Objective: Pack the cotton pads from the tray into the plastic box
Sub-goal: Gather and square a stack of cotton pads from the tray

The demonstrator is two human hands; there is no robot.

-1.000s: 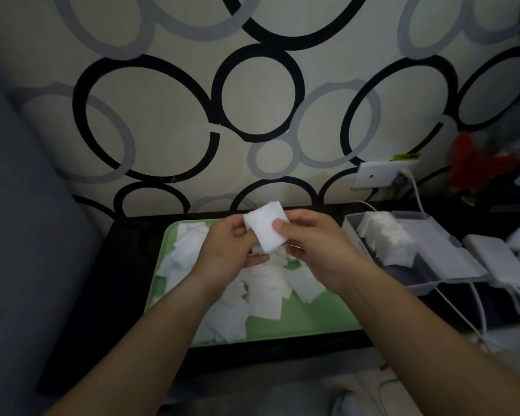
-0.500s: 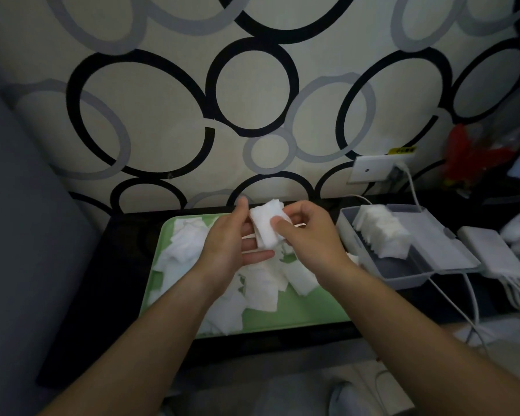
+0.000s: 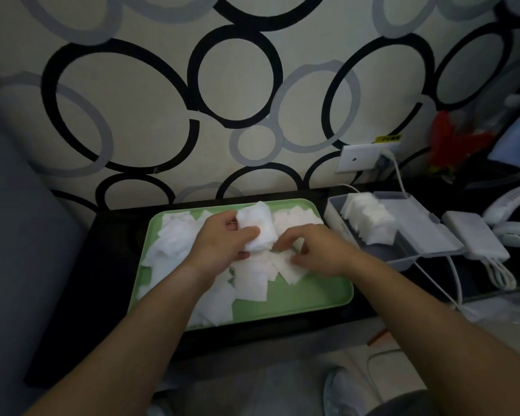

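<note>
Over the green tray on the desk, the left hand holds a small stack of cotton pads in curled fingers. The right hand bends its fingers onto the loose pads; whether it pinches one I cannot tell. They look light and soft, so a gentle pinch at the edges should suit, and farther right the open plastic box holds a row of pads.

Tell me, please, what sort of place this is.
Probably a room in a home: ring-patterned wallpaper, a wall socket with a cable plugged in, and a dark table holding a green tray.
</note>
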